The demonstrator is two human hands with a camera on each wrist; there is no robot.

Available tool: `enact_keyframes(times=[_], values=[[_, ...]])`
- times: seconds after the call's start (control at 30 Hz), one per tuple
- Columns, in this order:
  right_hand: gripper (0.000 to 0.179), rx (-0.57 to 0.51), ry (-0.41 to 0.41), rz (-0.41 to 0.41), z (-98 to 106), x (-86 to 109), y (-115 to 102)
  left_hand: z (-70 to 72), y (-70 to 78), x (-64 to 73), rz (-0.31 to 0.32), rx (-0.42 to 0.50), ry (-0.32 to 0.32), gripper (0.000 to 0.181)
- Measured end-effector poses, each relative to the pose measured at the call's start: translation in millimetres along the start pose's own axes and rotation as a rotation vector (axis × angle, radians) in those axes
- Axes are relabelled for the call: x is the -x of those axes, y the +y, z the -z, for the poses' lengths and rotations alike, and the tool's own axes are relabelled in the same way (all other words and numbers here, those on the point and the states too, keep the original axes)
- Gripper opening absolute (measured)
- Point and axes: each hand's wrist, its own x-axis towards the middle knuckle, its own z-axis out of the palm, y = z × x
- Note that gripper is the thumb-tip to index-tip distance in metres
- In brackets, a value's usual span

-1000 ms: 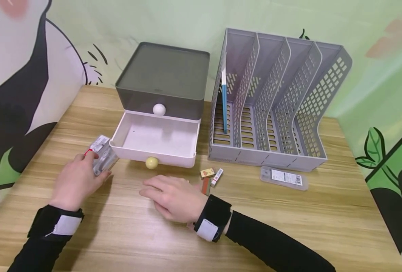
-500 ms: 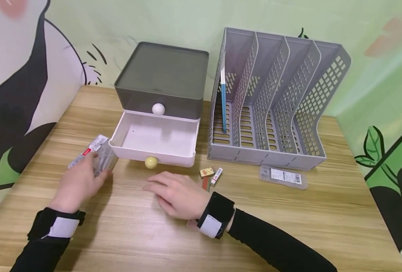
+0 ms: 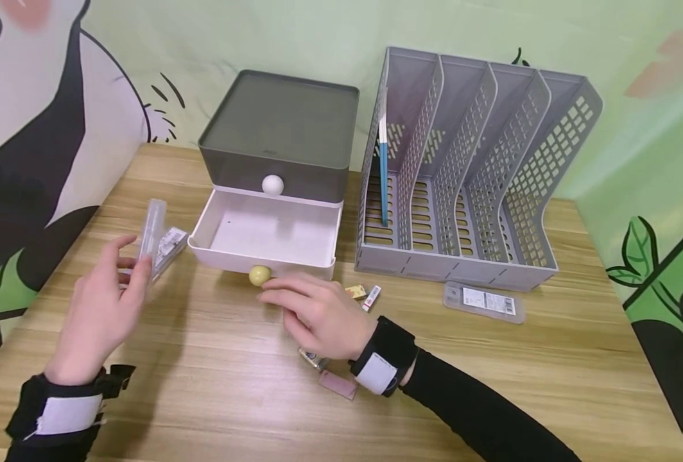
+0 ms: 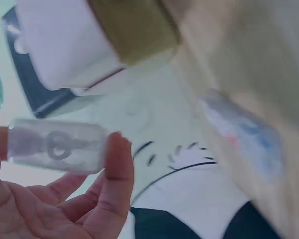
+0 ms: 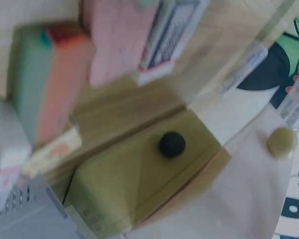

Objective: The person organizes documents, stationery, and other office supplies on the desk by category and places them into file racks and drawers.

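Observation:
My left hand [image 3: 101,301] pinches a clear plastic case [image 3: 153,224] between thumb and fingers, holding it raised near the left side of the drawer unit. In the left wrist view a ring-shaped mark shows on the case. Below it on the table lies another clear case with a printed label [image 3: 172,242]. My right hand [image 3: 330,314] hovers in front of the open white drawer [image 3: 272,231], fingers loosely bent, its fingertips close to the yellow knob [image 3: 260,276]. It overlaps small eraser-like blocks, including a yellow one [image 3: 355,292], a white one [image 3: 371,298] and a pink one [image 3: 338,384].
Behind the open drawer stands the dark grey top of the unit [image 3: 280,122]. A grey file rack [image 3: 457,263] with a thin blue-and-white item [image 3: 383,173] is to its right. A flat labelled clear case [image 3: 483,302] lies before the rack. A dark-knobbed lower drawer [image 5: 139,169] shows beneath.
My left hand has lifted the clear case off the table, tilting it upright and drawing back left. My right hand has shifted slightly right and up, uncovering the pink block.

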Motion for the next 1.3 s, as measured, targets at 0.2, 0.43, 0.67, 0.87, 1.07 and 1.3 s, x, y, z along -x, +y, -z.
enact_keyframes(times=[0.2,0.43,0.67,0.87,1.07,1.3], values=[[0.035,-0.048,0.152,0.003,18.1,-8.9,7.5,7.9,29.2,-0.2,-0.038,0.03,0.07,0.052],[0.034,0.072,0.333,-0.061,46.9,-28.1,29.9,3.1,59.5,-0.4,-0.21,0.039,0.108,0.045],[0.046,0.203,0.327,-0.168,77.3,-46.2,61.5,-11.1,81.0,-2.8,-0.35,-0.016,0.111,0.038],[0.045,0.202,0.114,-0.332,84.6,-50.2,78.4,-26.2,99.1,-9.4,-0.396,-0.046,0.056,0.038],[0.041,0.181,0.08,-0.387,84.5,-49.9,86.1,-43.5,114.6,-20.6,-0.416,-0.13,-0.039,0.04],[0.038,0.162,0.095,-0.368,85.8,-52.7,91.2,-64.4,127.4,-34.5,-0.386,-0.224,-0.098,0.04]])
